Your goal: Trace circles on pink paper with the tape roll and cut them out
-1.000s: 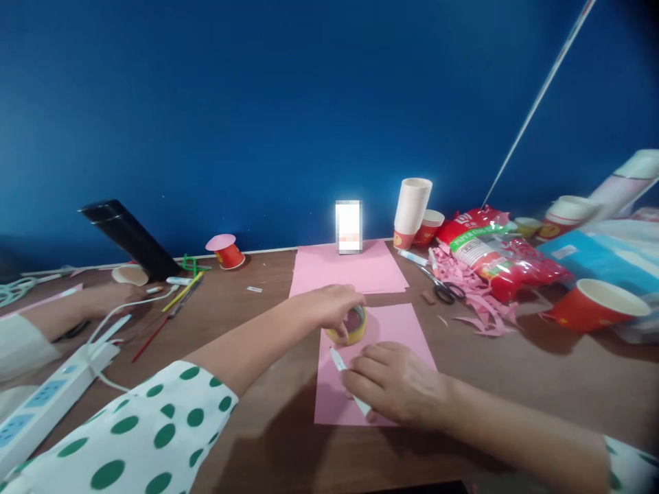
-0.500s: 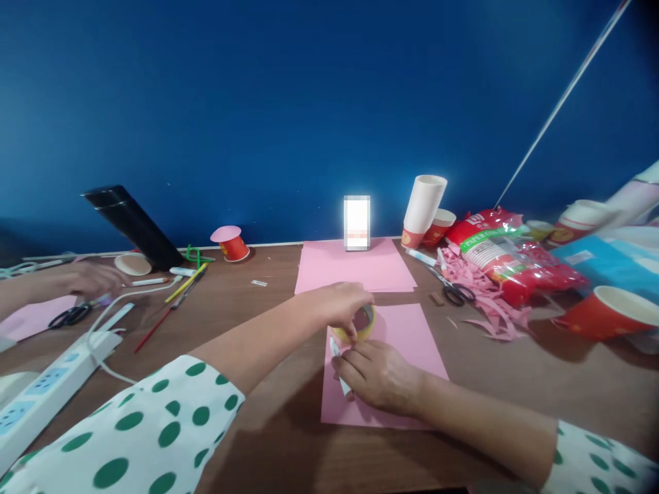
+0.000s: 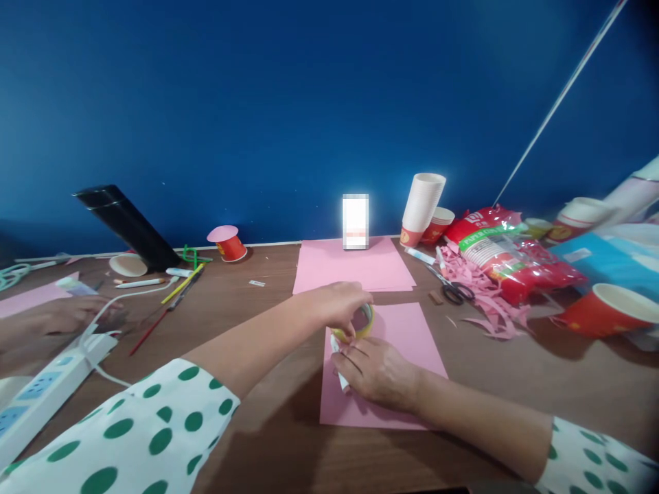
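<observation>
Your left hand (image 3: pixel 337 305) reaches in from the left and pinches the tape roll (image 3: pixel 364 322) between thumb and fingertips, holding it flat against the near pink sheet (image 3: pixel 412 343), close to that sheet's far left corner. Your right hand (image 3: pixel 378 374) lies on the same sheet just in front of the roll, fingers curled around a white pen (image 3: pixel 340 357). The pen's tip points up toward the roll's near edge, right beneath your left thumb. The two hands almost meet there, and I cannot tell whether the tip touches the roll.

A second pink sheet (image 3: pixel 353 267) lies farther back on the wooden table (image 3: pixel 257 322). To the right, scissors (image 3: pixel 453 293) rest among pink paper shreds (image 3: pixel 484 305), with a stack of paper cups (image 3: pixel 423 206) behind them and a red cup (image 3: pixel 602 312) lying on its side. At the far left, another person's hand (image 3: pixel 56 317) rests beside a power strip (image 3: pixel 46 384).
</observation>
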The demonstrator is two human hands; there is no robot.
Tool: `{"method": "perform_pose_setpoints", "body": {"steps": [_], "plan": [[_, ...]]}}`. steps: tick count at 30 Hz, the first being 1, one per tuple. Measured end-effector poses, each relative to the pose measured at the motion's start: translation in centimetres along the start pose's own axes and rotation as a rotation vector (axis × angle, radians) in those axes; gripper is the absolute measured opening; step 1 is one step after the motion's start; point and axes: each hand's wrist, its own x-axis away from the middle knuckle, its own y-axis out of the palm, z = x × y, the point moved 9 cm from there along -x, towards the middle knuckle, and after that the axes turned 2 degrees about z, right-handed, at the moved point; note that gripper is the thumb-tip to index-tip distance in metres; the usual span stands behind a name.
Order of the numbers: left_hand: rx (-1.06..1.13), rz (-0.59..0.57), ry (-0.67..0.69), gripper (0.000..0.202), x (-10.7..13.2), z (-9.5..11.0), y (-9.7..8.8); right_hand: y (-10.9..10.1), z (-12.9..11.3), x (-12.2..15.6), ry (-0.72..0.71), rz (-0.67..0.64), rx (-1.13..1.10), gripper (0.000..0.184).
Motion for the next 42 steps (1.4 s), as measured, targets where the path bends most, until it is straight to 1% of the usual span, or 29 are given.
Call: {"method": "perform_pose_setpoints", "body": {"steps": [4,9,14,19,26,29,33,35,39,42], "plan": [[0.001,-0.015,-0.021,0.065,0.1,-0.1,0.0,0.1,0.0,0.0,-0.003,-0.011,-0.022,0.031],[0.003,0.002,-0.016,0.064,-0.1,-0.3,0.1,0.2,0.2,0.0,-0.006,-0.008,-0.014,0.036],[0.010,-0.005,-0.018,0.063,-0.1,-0.4,0.3,0.1,0.1,0.0,-0.006,-0.005,0.009,0.032],[0.016,-0.026,-0.034,0.064,0.0,-0.3,0.1,-0.1,0.1,0.0,-0.003,0.014,0.055,0.032],[0.024,-0.003,-0.013,0.062,-0.1,-0.4,0.2,0.3,0.1,0.1,0.004,-0.022,0.050,0.032],[0.033,-0.009,-0.024,0.061,-0.1,-0.5,0.3,0.4,0.2,0.2,0.011,-0.039,0.023,0.032],[0.054,-0.004,-0.011,0.061,-0.1,-0.4,0.4,0.7,0.5,0.4,0.036,-0.096,-0.022,0.034],[0.058,0.005,0.003,0.061,-0.2,-0.5,0.4,0.5,0.5,0.5,0.039,-0.093,-0.033,0.034],[0.073,0.008,0.004,0.063,-0.2,-0.7,0.6,0.1,0.6,0.9,0.034,-0.083,-0.059,0.029],[0.087,0.008,-0.007,0.064,-0.1,-0.7,0.6,0.1,0.9,1.6,0.049,-0.108,-0.108,0.022]]}}
